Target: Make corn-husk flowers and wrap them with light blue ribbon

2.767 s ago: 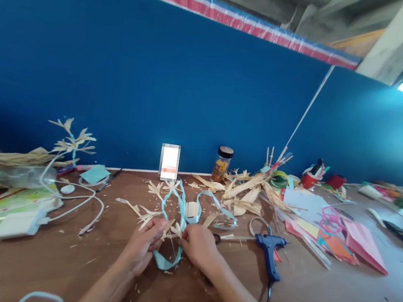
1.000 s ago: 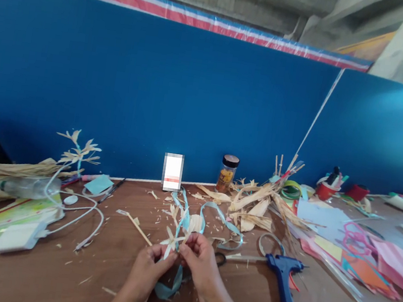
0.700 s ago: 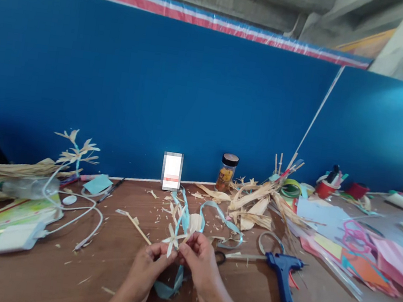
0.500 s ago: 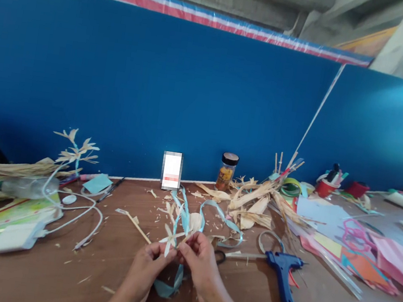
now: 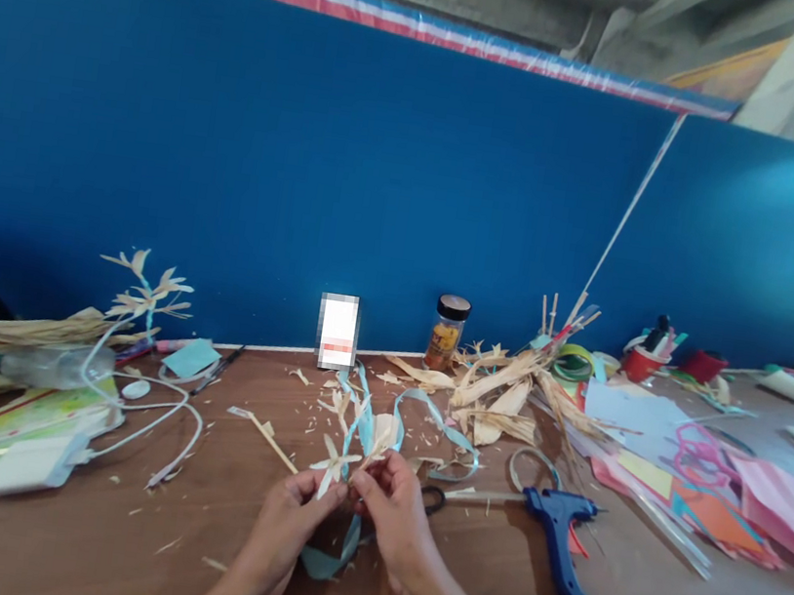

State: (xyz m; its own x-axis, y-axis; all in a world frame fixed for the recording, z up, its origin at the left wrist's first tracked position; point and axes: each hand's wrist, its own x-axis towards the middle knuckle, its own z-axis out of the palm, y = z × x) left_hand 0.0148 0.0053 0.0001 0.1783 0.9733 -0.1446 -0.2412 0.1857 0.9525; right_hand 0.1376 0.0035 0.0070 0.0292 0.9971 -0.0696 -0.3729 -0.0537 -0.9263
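Note:
A pale husk flower [image 5: 330,465] with narrow, pointed petals stands up between my hands, low in the middle of the view. My left hand [image 5: 291,524] is closed, pinching the flower at its base between thumb and fingers. Right beside it, my right hand [image 5: 396,519] is closed too, its fingertips on the flower's stem and a strip of husk. Light blue ribbon [image 5: 328,562] loops below the hands, and more of it runs behind them. Further pale husk petals [image 5: 335,405] show just beyond the flower. My fingers hide the pinched spot itself.
A blue glue gun [image 5: 559,537] lies to the right, near scissors partly covered by my hand. Dried husks [image 5: 501,401] and a black-lidded jar [image 5: 446,334] are behind. A finished-looking husk flower stem [image 5: 150,297], white cables and a plastic bottle [image 5: 54,366] occupy the left.
The view has shifted slightly, so everything sits a little higher. Both hands keep their pinch, and the flower between them has turned a little.

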